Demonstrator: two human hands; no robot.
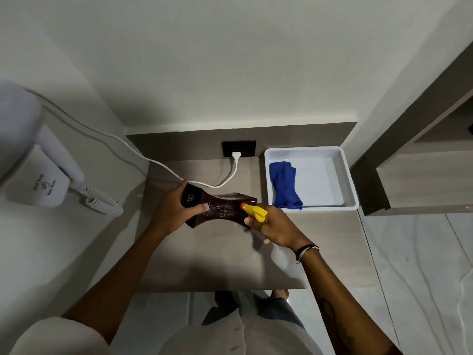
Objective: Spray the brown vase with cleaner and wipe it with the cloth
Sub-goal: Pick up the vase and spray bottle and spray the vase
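Note:
The brown vase [225, 207] is held sideways just above the grey counter [204, 260], with its square mouth to the left. My left hand [176, 210] grips it around the mouth end. My right hand [273, 228] holds a spray bottle [256, 212] by its yellow trigger head, the orange nozzle pointing at the vase's right end from very close. The bottle's pale body shows below my wrist. A blue cloth [284, 185] lies folded in the white tray [349, 183] at the back right, apart from both hands.
A wall hair dryer [41, 172] hangs at the left with a coiled cord [105, 203]. A white cable [143, 156] runs across the counter's back to a black socket [239, 148]. A shelf unit [422, 180] stands at the right. The counter's front edge is near my body.

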